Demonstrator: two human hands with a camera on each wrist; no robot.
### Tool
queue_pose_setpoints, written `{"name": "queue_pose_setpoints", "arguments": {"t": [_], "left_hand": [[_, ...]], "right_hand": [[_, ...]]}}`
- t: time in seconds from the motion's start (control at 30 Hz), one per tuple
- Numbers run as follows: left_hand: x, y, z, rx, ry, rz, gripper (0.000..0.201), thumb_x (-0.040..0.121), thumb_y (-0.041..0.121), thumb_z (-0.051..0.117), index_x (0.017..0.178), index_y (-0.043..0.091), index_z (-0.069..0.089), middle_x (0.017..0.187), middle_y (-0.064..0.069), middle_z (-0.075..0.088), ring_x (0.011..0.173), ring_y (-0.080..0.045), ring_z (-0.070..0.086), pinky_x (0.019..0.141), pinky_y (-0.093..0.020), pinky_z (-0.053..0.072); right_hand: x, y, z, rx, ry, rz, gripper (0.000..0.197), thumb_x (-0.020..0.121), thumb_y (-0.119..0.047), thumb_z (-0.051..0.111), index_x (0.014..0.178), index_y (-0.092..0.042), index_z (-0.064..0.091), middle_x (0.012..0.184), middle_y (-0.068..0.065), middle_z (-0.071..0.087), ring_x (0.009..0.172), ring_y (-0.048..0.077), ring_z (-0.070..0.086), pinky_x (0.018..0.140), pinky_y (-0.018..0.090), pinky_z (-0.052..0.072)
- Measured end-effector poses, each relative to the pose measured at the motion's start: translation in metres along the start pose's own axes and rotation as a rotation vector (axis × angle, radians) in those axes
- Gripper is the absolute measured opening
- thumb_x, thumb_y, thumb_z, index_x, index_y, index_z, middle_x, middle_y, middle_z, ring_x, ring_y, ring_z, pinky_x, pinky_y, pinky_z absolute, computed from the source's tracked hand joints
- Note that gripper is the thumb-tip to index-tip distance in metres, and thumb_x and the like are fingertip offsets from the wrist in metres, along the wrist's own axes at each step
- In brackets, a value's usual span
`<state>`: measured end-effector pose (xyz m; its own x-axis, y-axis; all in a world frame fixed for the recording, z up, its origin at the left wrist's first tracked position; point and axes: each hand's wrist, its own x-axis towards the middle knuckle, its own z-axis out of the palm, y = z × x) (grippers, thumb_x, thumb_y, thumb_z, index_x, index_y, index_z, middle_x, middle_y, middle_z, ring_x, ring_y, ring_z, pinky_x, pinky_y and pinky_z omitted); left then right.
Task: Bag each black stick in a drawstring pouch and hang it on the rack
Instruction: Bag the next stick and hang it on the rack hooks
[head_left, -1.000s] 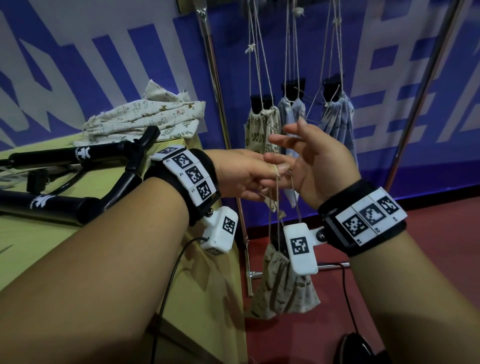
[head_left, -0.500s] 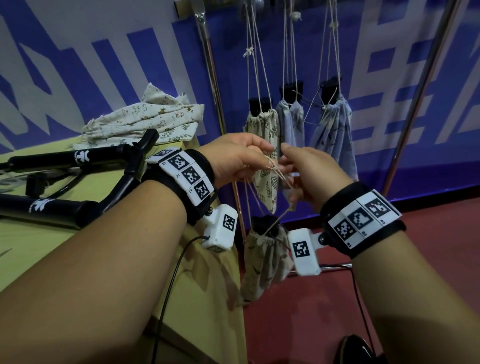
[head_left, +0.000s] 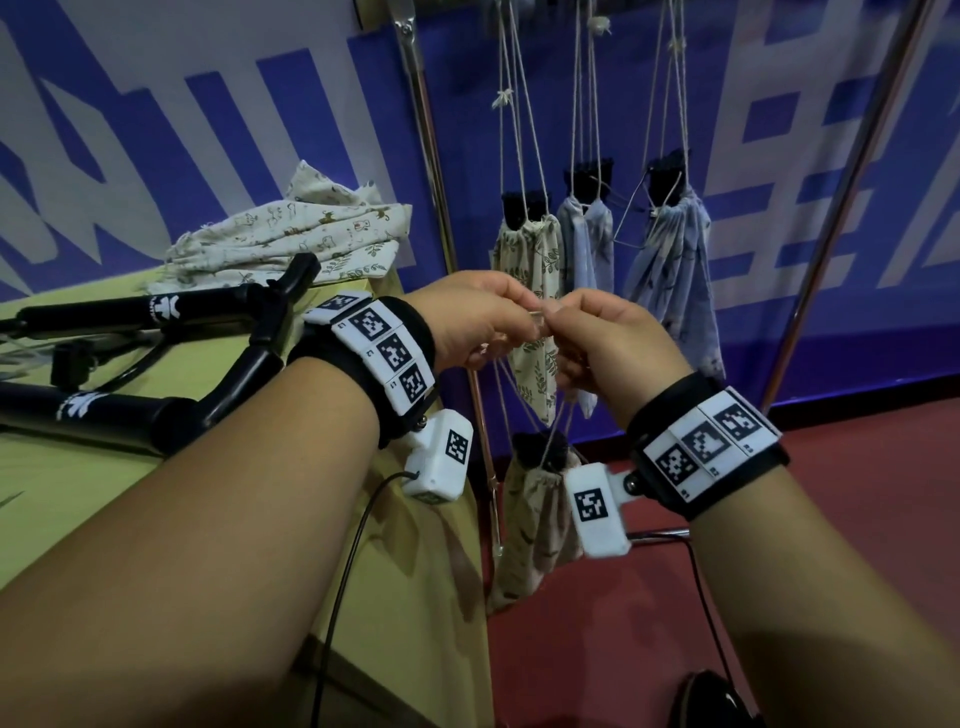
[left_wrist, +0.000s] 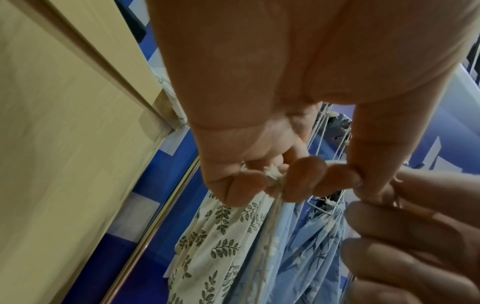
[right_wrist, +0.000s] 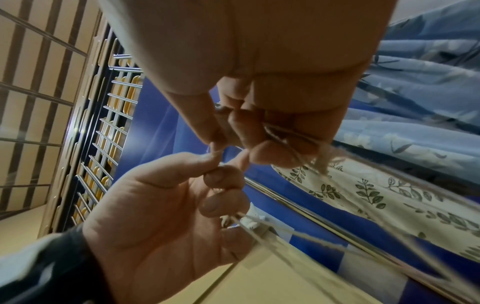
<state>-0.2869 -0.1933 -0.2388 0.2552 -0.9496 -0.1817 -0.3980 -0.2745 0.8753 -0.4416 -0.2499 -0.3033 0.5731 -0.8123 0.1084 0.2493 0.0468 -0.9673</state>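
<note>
A cream leaf-print pouch (head_left: 535, 525) with a black stick end (head_left: 540, 449) at its mouth hangs below my hands on its drawstrings (head_left: 511, 395). My left hand (head_left: 483, 322) pinches the strings between thumb and fingers, the cord ends (left_wrist: 272, 176) bunched under its curled fingers. My right hand (head_left: 602, 338) pinches the same strings (right_wrist: 275, 131) right beside it, fingertips nearly touching. Three filled pouches hang on the rack behind: a cream one (head_left: 530, 291) and two blue ones (head_left: 587, 249) (head_left: 675, 270).
On the yellow table (head_left: 78, 519) to the left lie black sticks (head_left: 135, 312) (head_left: 104, 410) and a pile of empty cream pouches (head_left: 291, 239). Chrome rack poles (head_left: 431, 156) (head_left: 841, 208) stand on either side of the hung pouches. Red floor (head_left: 779, 519) lies below.
My hands rose and closed together, both now pinching the drawstrings. The pouch was drawn up with them and its mouth pulled tighter.
</note>
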Motion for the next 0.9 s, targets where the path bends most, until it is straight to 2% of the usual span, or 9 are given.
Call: {"name": "queue_pose_setpoints", "arguments": {"t": [0.07,0.17,0.3,0.4,0.53,0.63,0.7,0.77,0.9], "left_hand": [[-0.001,0.000,0.002,0.082,-0.035,-0.017,0.024,0.089,0.001,0.066,0.112,0.009,0.065,0.049,0.008,0.052,0.055,-0.012,0.051,0.054,-0.026,0.035],[-0.003,0.001,0.004,0.092,-0.079,-0.040,0.013,0.094,0.004,0.063,0.102,0.014,0.063,0.046,0.009,0.056,0.064,-0.013,0.065,0.060,-0.028,0.043],[-0.003,-0.001,0.006,0.066,-0.112,-0.044,0.005,0.096,0.011,0.065,0.095,0.016,0.064,0.064,0.004,0.065,0.074,-0.014,0.070,0.080,-0.038,0.052],[-0.002,-0.003,0.009,0.073,-0.149,-0.036,0.004,0.098,0.017,0.065,0.094,0.017,0.063,0.069,0.001,0.063,0.070,-0.015,0.067,0.086,-0.042,0.051],[-0.007,-0.001,0.018,0.063,-0.191,-0.024,0.017,0.102,0.026,0.062,0.087,0.018,0.065,0.075,-0.002,0.067,0.091,-0.024,0.068,0.083,-0.041,0.046],[-0.016,0.004,0.032,0.107,-0.194,-0.001,0.023,0.104,0.031,0.060,0.084,0.019,0.066,0.079,-0.003,0.069,0.089,-0.022,0.067,0.076,-0.034,0.046],[-0.022,0.011,0.042,0.090,-0.191,0.014,0.023,0.105,0.029,0.057,0.088,0.017,0.065,0.081,-0.005,0.068,0.080,-0.017,0.065,0.067,-0.028,0.043],[-0.026,0.020,0.047,0.079,-0.170,0.049,0.022,0.106,0.027,0.056,0.090,0.015,0.065,0.077,-0.002,0.066,0.071,-0.011,0.065,0.065,-0.027,0.042],[-0.032,0.049,0.059,0.087,-0.110,0.125,0.022,0.106,0.026,0.055,0.098,0.011,0.068,0.070,0.002,0.063,0.064,-0.011,0.063,0.060,-0.026,0.045]], "right_hand": [[0.002,0.005,-0.001,-0.021,0.015,-0.040,0.023,0.103,-0.015,0.068,0.080,-0.010,0.064,0.058,0.002,0.047,0.049,0.016,0.039,0.054,0.033,0.037],[0.003,0.007,-0.001,0.001,0.015,-0.047,0.024,0.102,-0.014,0.069,0.078,-0.010,0.068,0.059,0.002,0.051,0.047,0.013,0.040,0.056,0.032,0.035],[0.003,0.008,-0.004,0.090,-0.004,-0.028,0.021,0.102,-0.012,0.067,0.082,-0.006,0.069,0.054,0.000,0.050,0.048,0.014,0.040,0.054,0.030,0.035],[0.002,0.007,-0.009,0.109,-0.021,-0.009,0.025,0.102,-0.012,0.065,0.078,-0.010,0.068,0.055,0.001,0.043,0.047,0.014,0.031,0.047,0.026,0.025],[-0.006,0.000,-0.022,0.073,0.031,-0.032,0.024,0.101,-0.015,0.065,0.078,-0.013,0.070,0.056,0.001,0.048,0.043,0.009,0.037,0.042,0.020,0.029],[-0.014,-0.008,-0.034,0.027,0.076,-0.064,0.015,0.093,-0.024,0.072,0.082,-0.013,0.073,0.066,0.015,0.052,0.048,0.015,0.040,0.048,0.024,0.031],[-0.021,-0.017,-0.042,0.031,0.117,-0.062,0.019,0.098,-0.017,0.069,0.080,-0.014,0.070,0.059,0.007,0.049,0.045,0.013,0.035,0.047,0.025,0.029],[-0.027,-0.030,-0.049,0.007,0.145,-0.063,0.023,0.103,-0.012,0.064,0.080,-0.013,0.066,0.052,-0.003,0.044,0.041,0.011,0.033,0.046,0.026,0.027],[-0.037,-0.060,-0.066,-0.112,0.201,-0.122,0.024,0.105,-0.013,0.065,0.081,-0.013,0.065,0.048,-0.012,0.048,0.038,0.006,0.039,0.041,0.022,0.032]]}}
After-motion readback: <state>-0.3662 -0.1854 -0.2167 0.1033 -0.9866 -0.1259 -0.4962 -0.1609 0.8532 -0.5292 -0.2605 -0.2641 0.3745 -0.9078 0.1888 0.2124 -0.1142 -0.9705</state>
